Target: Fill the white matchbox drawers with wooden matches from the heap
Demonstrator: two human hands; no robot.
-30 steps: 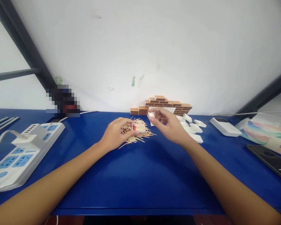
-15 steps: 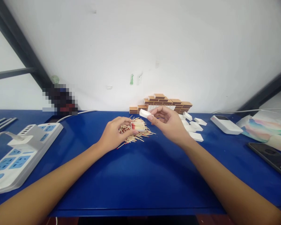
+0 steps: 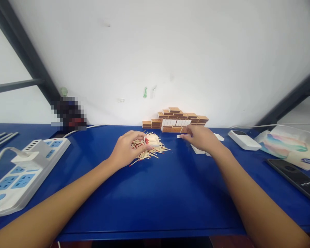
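My left hand (image 3: 125, 148) is closed around the sides of a small white matchbox tray (image 3: 156, 144) with red-tipped matches lying in it. The tray is over a heap of loose matches (image 3: 144, 155) on the blue table. Further right, my right hand (image 3: 204, 138) pinches a white matchbox tray (image 3: 179, 136) low at the table surface; most of it is hidden behind the fingers. Other white trays (image 3: 197, 150) lie under and beside this hand, partly covered by it. Just behind stand stacked brown matchboxes (image 3: 172, 129), with a row of white trays (image 3: 175, 122) set among them.
At left lies a white power strip (image 3: 41, 172) with a plugged-in adapter and cable. On the right are a white box-shaped device (image 3: 244, 140), a tissue pack (image 3: 286, 144) and a black phone (image 3: 294, 175). A white wall (image 3: 113, 62) rises behind the table.
My right hand has moved right and down, carrying the white tray from beside the match heap to the table by the other trays. My left hand keeps its hold on the filled tray.
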